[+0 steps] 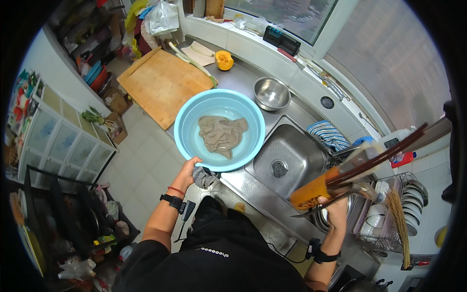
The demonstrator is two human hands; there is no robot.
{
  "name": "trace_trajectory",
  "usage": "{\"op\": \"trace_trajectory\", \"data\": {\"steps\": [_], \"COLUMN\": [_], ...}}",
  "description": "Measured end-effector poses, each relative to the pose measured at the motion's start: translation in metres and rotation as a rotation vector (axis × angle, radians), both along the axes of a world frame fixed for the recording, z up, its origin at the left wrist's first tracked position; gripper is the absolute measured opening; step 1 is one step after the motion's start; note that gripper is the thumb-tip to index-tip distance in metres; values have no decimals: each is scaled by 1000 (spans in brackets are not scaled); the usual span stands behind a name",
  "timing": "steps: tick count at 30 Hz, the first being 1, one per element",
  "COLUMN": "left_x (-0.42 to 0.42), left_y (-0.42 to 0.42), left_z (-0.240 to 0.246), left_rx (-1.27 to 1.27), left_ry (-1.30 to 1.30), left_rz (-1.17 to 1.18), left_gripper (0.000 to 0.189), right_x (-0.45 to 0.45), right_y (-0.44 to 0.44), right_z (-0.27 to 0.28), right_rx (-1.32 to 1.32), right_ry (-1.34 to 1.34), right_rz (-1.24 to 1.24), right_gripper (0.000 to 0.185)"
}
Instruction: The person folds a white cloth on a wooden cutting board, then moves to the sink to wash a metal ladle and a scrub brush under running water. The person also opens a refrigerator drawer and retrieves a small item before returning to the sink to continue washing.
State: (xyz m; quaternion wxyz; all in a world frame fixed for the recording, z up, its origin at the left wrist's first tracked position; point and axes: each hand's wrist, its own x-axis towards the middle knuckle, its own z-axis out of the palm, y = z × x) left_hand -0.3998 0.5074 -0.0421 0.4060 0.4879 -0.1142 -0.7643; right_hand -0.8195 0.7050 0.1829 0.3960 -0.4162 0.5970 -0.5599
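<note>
My left hand (188, 171) grips a crumpled grey cloth (206, 178) just below the near rim of a light blue plastic basin (181, 148). Its thumb lies against or close to that rim. Water stands in the basin, with a beige-brown cloth (222, 133) soaking in it. Over the right end of the counter, my right hand (336, 211) holds an orange utensil holder (312, 189) tilted on its side. Long dark brown chopsticks (379, 160) and other utensils stick out of it. A thin, dark pointed piece shows under the holder; I cannot tell what it is.
A steel sink (292, 157) lies right of the basin, a steel bowl (271, 94) behind it. A wooden cutting board (166, 84), scallions (193, 64) and a cut pumpkin (224, 60) are at back left. A striped cloth (328, 135) and a dish rack (379, 215) stand right.
</note>
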Motion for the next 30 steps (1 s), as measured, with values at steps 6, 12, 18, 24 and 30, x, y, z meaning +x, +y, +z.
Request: {"op": "trace_trajectory", "data": {"steps": [6,12,18,24,30], "left_x": [19,50,83,92,80], "left_y": [-47,-85,-100,-102,-120], "left_z": [-4,9,10,11,7], "left_rx": [35,16,-24,7,10], "left_ry": [33,-52,-10,-34,69], "left_rz": [-77,-206,-290,-286,-286], "left_gripper": [25,29,41,39,36], "right_x": [65,127,157,167,176], "right_y": [-39,-75,-99,-102,-99], "right_z": [-26,-56,-80,-97,-120], "right_rx": [161,172,241,395,460], "right_ry": [-25,-164,-237,-153,-171], "right_rz": [88,-41,-281,-296,-214], "right_gripper": [41,48,47,39,39]}}
